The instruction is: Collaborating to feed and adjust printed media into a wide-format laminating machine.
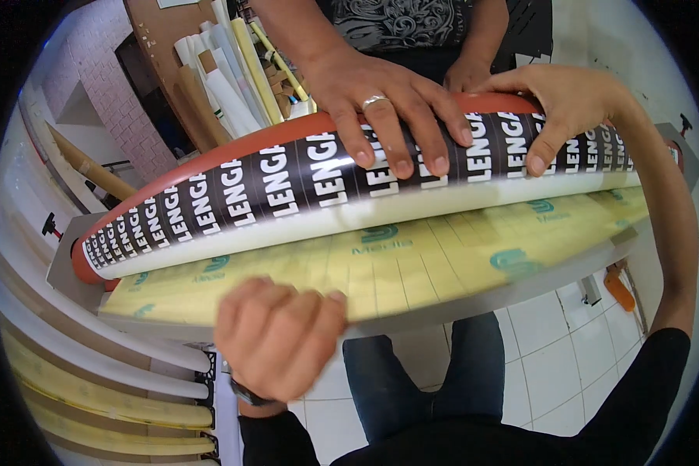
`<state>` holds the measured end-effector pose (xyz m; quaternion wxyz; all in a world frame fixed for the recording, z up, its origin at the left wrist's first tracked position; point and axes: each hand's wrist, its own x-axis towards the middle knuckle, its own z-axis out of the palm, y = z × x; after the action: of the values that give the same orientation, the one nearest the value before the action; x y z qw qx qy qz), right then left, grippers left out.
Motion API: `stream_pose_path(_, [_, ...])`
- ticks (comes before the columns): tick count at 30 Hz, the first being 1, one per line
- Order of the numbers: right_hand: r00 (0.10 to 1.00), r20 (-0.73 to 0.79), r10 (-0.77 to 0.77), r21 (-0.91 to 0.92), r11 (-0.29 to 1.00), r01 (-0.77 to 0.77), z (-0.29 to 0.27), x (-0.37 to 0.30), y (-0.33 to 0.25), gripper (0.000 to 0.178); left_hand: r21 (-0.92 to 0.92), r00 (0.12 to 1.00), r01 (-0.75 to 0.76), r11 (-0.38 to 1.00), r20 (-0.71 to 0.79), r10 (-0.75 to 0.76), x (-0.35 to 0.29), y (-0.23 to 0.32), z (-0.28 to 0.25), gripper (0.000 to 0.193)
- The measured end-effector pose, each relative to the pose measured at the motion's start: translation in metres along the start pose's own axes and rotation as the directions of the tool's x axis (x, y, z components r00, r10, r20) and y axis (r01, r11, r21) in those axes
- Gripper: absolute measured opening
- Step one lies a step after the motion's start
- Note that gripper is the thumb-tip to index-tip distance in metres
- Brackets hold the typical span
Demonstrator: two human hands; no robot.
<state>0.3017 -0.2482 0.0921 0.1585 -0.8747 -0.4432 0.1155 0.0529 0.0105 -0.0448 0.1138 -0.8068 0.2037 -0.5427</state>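
Note:
A red roller (276, 128) spans the laminating machine in front of me, with a black printed sheet (245, 190) with white lettering curved over it. Below, a yellow backing paper (412, 264) with green print spreads toward me. My right hand (571, 109) arches over the roller's right part, thumb on the printed sheet and fingers apart along the top. At the paper's front edge, my left hand (279, 334) is closed, slightly blurred; whatever its fingers hold is hidden. Another person's ringed hand (396, 109) lies flat on the sheet; their other hand (467, 74) is behind the roller.
Grey machine end plates (66, 248) flank the roller, with a small black-and-red knob (52, 226) on the left one. Rolls of material (155, 404) are racked at my left, and more rolls (217, 78) stand at the back. An orange object (620, 290) is low at right.

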Motion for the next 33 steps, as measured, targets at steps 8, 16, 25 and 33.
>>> stream_pose_path(8, [0.688, -0.353, -0.634, -0.862, 0.507, 0.025, 0.04, -0.062, -0.062, 0.08, 0.007, 0.999, -0.043, 0.999, -0.016, 0.043, 0.056, -0.065, 0.022, 0.031])
stream_pose_path(16, [0.698, -0.217, -0.682, -0.762, 0.565, 0.315, 0.148, -0.074, -0.058, 0.066, -0.031, 0.997, 0.001, 1.0, -0.079, -0.004, 0.058, -0.075, 0.038, 0.035])
stream_pose_path(25, [0.671, -0.36, -0.648, -0.708, 0.658, 0.255, 0.133, -0.057, -0.037, 0.066, -0.156, 0.99, 0.116, 0.981, -0.057, -0.126, 0.059, -0.075, 0.036, 0.033])
stream_pose_path(33, [0.524, -0.481, -0.703, -0.779, 0.617, 0.112, 0.112, -0.052, -0.036, 0.058, -0.156, 0.986, 0.166, 0.974, 0.007, -0.167, 0.064, -0.065, 0.025, 0.033])
